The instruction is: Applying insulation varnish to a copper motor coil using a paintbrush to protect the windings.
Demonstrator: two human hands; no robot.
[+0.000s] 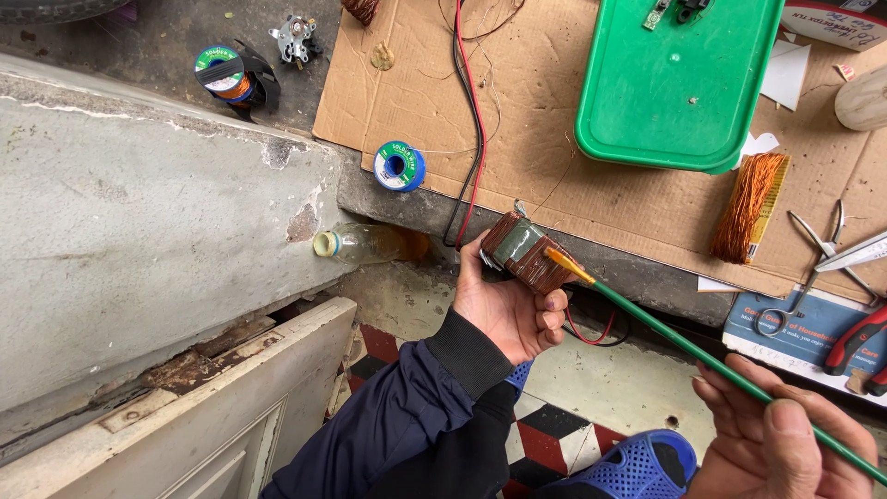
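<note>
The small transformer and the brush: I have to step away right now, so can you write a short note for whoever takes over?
Left hand: holds the small transformer, brown-wrapped, above the edge of the step.
Right hand: holds a green-handled brush, whose yellow bristle tip rests on the transformer's upper edge.
Nearby: a clear bottle lies on its side on the step; a copper wire bundle, a green tray and pliers sit on the cardboard.
Done: cannot tell how much is coated.
Left: probably further brushing.
</note>
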